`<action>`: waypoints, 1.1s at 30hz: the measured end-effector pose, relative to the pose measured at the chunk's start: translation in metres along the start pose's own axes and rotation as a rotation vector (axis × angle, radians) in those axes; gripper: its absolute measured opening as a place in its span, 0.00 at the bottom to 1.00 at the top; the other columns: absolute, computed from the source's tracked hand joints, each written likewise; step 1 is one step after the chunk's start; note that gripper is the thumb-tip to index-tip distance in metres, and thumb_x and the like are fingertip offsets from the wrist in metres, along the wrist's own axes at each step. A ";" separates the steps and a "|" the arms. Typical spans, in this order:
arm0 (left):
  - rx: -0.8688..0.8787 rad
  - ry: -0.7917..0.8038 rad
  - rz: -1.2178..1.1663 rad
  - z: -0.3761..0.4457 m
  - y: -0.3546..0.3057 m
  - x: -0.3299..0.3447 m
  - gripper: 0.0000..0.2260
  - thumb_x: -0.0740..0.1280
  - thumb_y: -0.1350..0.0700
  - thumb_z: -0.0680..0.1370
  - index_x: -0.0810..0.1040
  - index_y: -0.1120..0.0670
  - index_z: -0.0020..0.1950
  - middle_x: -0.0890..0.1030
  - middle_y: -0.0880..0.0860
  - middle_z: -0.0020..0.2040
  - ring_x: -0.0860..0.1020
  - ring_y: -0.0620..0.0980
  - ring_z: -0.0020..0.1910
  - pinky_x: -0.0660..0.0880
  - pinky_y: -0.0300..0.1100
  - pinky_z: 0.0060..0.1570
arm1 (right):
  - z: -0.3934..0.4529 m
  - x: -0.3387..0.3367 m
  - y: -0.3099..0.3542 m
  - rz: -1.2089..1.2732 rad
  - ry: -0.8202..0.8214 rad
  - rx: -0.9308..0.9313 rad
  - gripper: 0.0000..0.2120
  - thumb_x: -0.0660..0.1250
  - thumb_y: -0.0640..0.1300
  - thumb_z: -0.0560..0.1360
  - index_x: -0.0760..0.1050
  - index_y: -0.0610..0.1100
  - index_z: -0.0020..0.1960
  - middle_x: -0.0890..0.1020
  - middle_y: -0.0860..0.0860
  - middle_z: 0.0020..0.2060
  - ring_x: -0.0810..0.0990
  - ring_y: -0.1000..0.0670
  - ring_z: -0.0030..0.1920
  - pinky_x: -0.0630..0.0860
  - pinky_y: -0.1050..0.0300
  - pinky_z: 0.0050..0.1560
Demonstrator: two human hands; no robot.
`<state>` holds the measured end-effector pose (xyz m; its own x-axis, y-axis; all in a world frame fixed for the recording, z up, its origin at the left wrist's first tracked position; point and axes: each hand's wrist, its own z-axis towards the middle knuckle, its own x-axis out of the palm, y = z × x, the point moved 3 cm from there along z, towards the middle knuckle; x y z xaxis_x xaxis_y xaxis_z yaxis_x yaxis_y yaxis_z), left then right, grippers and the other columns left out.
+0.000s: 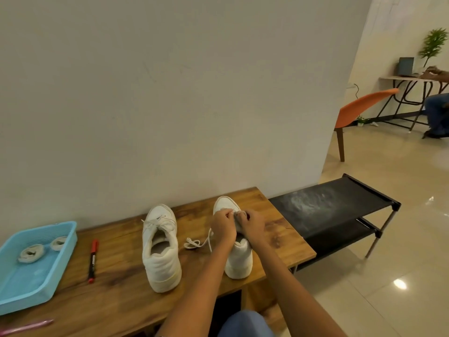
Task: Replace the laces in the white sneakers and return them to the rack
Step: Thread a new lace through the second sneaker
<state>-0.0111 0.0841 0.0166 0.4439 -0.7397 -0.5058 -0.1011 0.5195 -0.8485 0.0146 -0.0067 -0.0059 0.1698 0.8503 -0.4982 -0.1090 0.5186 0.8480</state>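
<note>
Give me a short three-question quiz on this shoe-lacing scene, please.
1. True or false: both hands, left and right, work at the right sneaker.
2. What lies in the blue tray? A) rolled laces B) socks C) a brush
3. Fill in: the red marker lies between the tray and the ____ sneaker.

Key: 1 true; 2 A, the rolled laces; 3 left.

soft dim indoor light, glare on floor tiles (399, 284), wide-angle edge bending.
</note>
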 end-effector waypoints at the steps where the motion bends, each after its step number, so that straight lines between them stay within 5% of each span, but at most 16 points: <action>1: 0.001 -0.014 0.014 -0.001 0.000 0.001 0.10 0.60 0.62 0.79 0.80 0.61 0.55 0.82 0.56 0.52 0.78 0.52 0.51 0.63 0.30 0.43 | 0.001 0.000 -0.003 0.026 -0.005 0.016 0.18 0.60 0.39 0.78 0.64 0.49 0.30 0.69 0.54 0.28 0.64 0.57 0.30 0.64 0.67 0.29; 6: 0.010 0.026 0.084 -0.001 -0.001 0.004 0.07 0.60 0.63 0.78 0.72 0.56 0.41 0.74 0.51 0.38 0.70 0.47 0.39 0.60 0.36 0.28 | 0.000 0.002 -0.010 0.205 0.000 0.077 0.16 0.60 0.39 0.78 0.67 0.47 0.31 0.70 0.52 0.28 0.67 0.55 0.31 0.63 0.64 0.32; 13: -0.069 0.063 0.224 0.005 -0.010 0.009 0.15 0.57 0.62 0.79 0.63 0.53 0.32 0.70 0.49 0.34 0.69 0.49 0.39 0.60 0.38 0.30 | 0.003 0.005 -0.015 0.250 0.011 0.078 0.15 0.60 0.40 0.77 0.68 0.45 0.31 0.71 0.50 0.27 0.68 0.52 0.32 0.65 0.58 0.33; 19: 0.011 0.033 0.346 -0.002 -0.012 0.008 0.11 0.55 0.60 0.81 0.76 0.61 0.48 0.80 0.57 0.48 0.78 0.52 0.48 0.65 0.38 0.38 | 0.002 0.007 -0.016 0.215 0.017 0.077 0.13 0.61 0.43 0.78 0.73 0.42 0.36 0.75 0.49 0.30 0.72 0.52 0.34 0.68 0.58 0.35; 25: -0.013 0.018 0.297 0.003 -0.005 0.011 0.10 0.55 0.59 0.81 0.72 0.54 0.42 0.75 0.51 0.41 0.72 0.47 0.39 0.64 0.36 0.38 | 0.006 -0.006 -0.014 0.419 0.237 0.294 0.20 0.63 0.55 0.77 0.78 0.38 0.49 0.80 0.43 0.41 0.77 0.50 0.43 0.75 0.57 0.45; 28: -0.041 -0.002 0.258 0.005 0.002 0.015 0.11 0.56 0.58 0.81 0.72 0.52 0.41 0.79 0.51 0.43 0.72 0.47 0.42 0.61 0.37 0.44 | 0.013 -0.015 -0.012 0.410 0.363 0.443 0.10 0.65 0.49 0.77 0.77 0.41 0.46 0.78 0.46 0.40 0.74 0.52 0.39 0.71 0.60 0.41; 33: -0.048 -0.103 0.207 0.010 0.007 0.013 0.08 0.60 0.55 0.81 0.78 0.52 0.54 0.81 0.51 0.52 0.75 0.51 0.55 0.61 0.43 0.55 | 0.021 -0.016 -0.005 0.423 0.284 0.616 0.09 0.63 0.41 0.78 0.74 0.40 0.39 0.75 0.47 0.33 0.71 0.53 0.33 0.70 0.61 0.33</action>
<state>0.0035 0.0825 0.0051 0.4980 -0.5706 -0.6529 -0.2401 0.6328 -0.7362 0.0332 -0.0250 0.0019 -0.0298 0.9972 -0.0686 0.4667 0.0746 0.8813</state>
